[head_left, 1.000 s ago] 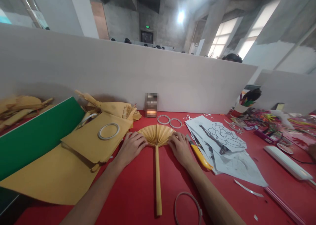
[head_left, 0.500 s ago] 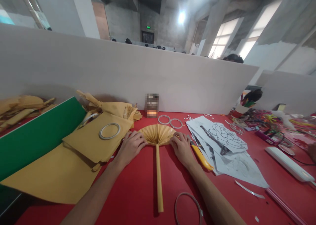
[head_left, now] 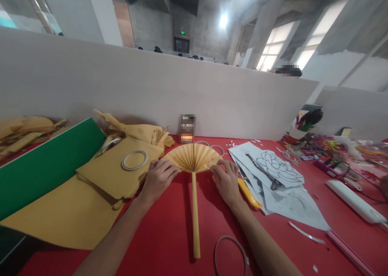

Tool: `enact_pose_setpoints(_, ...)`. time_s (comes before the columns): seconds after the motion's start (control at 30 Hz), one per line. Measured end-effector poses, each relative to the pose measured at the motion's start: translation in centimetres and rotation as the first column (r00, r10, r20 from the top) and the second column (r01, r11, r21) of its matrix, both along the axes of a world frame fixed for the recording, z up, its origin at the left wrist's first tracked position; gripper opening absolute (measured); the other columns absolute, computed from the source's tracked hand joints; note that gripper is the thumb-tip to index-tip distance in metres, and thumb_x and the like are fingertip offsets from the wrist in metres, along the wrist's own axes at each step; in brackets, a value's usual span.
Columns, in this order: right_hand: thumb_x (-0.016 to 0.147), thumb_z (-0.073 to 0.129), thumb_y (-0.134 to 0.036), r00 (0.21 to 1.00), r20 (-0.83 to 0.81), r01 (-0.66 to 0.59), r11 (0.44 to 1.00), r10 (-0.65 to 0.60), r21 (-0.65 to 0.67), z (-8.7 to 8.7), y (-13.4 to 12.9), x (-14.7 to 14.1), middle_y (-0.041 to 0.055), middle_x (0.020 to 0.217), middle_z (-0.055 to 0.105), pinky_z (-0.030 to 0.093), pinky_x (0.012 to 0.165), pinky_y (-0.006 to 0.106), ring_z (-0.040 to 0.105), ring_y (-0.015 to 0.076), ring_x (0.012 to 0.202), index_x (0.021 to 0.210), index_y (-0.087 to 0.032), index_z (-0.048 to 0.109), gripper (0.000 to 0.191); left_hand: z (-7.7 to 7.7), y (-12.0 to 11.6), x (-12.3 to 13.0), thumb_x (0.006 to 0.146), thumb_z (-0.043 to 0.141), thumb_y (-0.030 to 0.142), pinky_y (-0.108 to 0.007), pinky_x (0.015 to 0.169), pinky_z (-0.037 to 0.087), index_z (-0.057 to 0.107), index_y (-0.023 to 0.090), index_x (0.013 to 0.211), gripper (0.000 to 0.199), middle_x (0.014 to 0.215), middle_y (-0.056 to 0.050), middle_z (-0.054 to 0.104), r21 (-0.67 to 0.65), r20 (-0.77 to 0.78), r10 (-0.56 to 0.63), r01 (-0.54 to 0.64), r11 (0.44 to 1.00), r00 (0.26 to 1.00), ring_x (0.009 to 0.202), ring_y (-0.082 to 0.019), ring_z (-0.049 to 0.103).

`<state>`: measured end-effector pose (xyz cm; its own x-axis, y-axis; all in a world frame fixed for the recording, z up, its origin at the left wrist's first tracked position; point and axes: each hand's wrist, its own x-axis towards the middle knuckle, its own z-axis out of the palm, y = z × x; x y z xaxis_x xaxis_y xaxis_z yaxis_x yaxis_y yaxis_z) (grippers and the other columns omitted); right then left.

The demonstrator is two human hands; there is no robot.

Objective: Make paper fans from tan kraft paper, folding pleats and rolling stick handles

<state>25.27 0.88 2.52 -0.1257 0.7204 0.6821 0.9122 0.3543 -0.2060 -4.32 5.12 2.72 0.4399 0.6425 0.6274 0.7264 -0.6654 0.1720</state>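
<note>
Pleated fan (head_left: 194, 158) mid-view over red table (head_left: 169, 227), handle (head_left: 195, 215) toward six o'clock. Left hand (head_left: 160, 177) pinches nine-o'clock corner, right hand (head_left: 226, 182) three-o'clock one, likely to hold pleats spread. Yellow tool (head_left: 249, 194) beside right hand, toward four.

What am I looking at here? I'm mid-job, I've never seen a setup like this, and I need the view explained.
No machine here: these are a person's own bare hands, filmed by one camera worn on the head, looking forward and down. The left hand and right hand each hold one side of a pleated paper fan in their fingers. Its long handle points toward the wearer. Below is a red tabletop. On the left lie tan paper sheets, with a pale ring on top. On the right, a yellow tool lies by some white papers, one showing a flower drawing.
</note>
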Motion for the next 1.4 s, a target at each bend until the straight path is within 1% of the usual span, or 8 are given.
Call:
enact_pose_setpoints(0.23,0.108,0.055,-0.022,0.997,0.044,0.058,0.998,-0.059,0.022,0.2,-0.2,0.1,0.0088,0.110,0.065,0.038,0.099,0.047,0.055,0.0279,0.104,0.103,-0.029,0.075,0.022,0.0,0.0,-0.2,0.111,0.056,0.034,-0.047,0.097,0.035,0.078,0.031,0.104,0.024,0.098,-0.002,0.077,-0.016,0.021,0.050,-0.049,0.999,0.999,0.096,-0.025,0.062)
enact_pose_setpoints(0.37,0.108,0.056,-0.021,0.997,0.080,0.020,0.998,-0.015,-0.060,-0.1,-0.2,-0.1,0.0068,0.104,0.065,0.036,0.099,0.046,0.057,0.0261,0.101,0.098,-0.028,0.073,0.022,-0.2,0.0,-0.1,0.110,0.058,0.031,-0.046,0.094,0.036,0.078,0.029,0.101,0.022,0.098,-0.003,0.076,-0.029,-0.016,0.030,-0.030,0.999,0.999,0.096,-0.026,0.061)
enact_pose_setpoints(0.57,0.107,0.059,-0.022,0.994,0.101,0.038,0.993,-0.027,-0.109,-0.6,-0.2,0.0,0.0069,0.109,0.067,0.036,0.102,0.045,0.057,0.0258,0.103,0.105,-0.027,0.074,0.015,-0.7,0.0,0.3,0.109,0.059,0.028,-0.047,0.095,0.037,0.075,0.025,0.097,0.020,0.100,-0.003,0.076,-0.044,-0.079,-0.054,0.050,0.998,0.995,0.097,-0.025,0.061)
enact_pose_setpoints(0.7,0.107,0.061,-0.027,0.989,0.146,0.022,0.992,-0.004,-0.123,-0.7,-0.1,0.3,0.0074,0.113,0.067,0.036,0.104,0.045,0.058,0.0263,0.106,0.106,-0.026,0.073,0.012,-0.9,0.0,0.2,0.107,0.060,0.026,-0.046,0.093,0.039,0.073,0.023,0.096,0.017,0.101,-0.004,0.074,-0.051,-0.073,-0.041,0.038,0.998,0.996,0.097,-0.026,0.061)
enact_pose_setpoints(0.9,0.106,0.064,-0.027,0.982,0.178,-0.034,0.991,0.057,-0.132,-0.3,-0.3,-0.2,0.0081,0.118,0.067,0.037,0.102,0.045,0.059,0.0269,0.108,0.111,-0.027,0.072,0.010,-0.5,-0.7,1.1,0.105,0.059,0.023,-0.045,0.097,0.040,0.070,0.023,0.104,0.011,0.114,-0.005,0.074,-0.066,-0.088,-0.084,0.079,0.995,0.993,0.109,-0.027,0.063)
enact_pose_setpoints(1.07,0.105,0.058,-0.018,0.975,0.161,-0.129,0.981,0.152,-0.146,0.7,-1.2,-1.0,0.0088,0.123,0.067,0.034,0.105,0.046,0.059,0.0271,0.115,0.116,-0.027,0.071,0.019,0.5,-2.1,2.2,0.100,0.062,0.019,-0.048,0.109,0.035,0.067,0.025,0.117,0.019,0.120,-0.005,0.074,-0.112,-0.100,-0.210,0.199,0.974,0.973,0.122,-0.028,0.061)
enact_pose_setpoints(1.23,0.104,0.066,-0.025,0.912,0.174,-0.340,0.920,0.373,-0.193,1.2,-1.8,-1.5,0.0058,0.115,0.070,0.034,0.106,0.042,0.059,0.0248,0.111,0.110,-0.024,0.067,0.006,0.8,-2.4,2.3,0.106,0.063,0.029,-0.044,0.110,0.034,0.065,0.024,0.113,0.009,0.116,-0.004,0.073,-0.158,-0.099,-0.323,0.306,0.939,0.941,0.118,-0.025,0.062)
enact_pose_setpoints(1.4,0.105,0.069,-0.025,0.887,0.199,-0.368,0.897,0.417,-0.244,1.0,-1.5,-2.0,0.0006,0.102,0.071,0.031,0.106,0.039,0.060,0.0214,0.104,0.103,-0.025,0.065,0.004,0.3,-2.1,2.3,0.109,0.060,0.027,-0.041,0.104,0.036,0.066,0.023,0.107,0.008,0.106,-0.002,0.072,-0.168,-0.149,-0.353,0.329,0.929,0.923,0.106,-0.023,0.063)
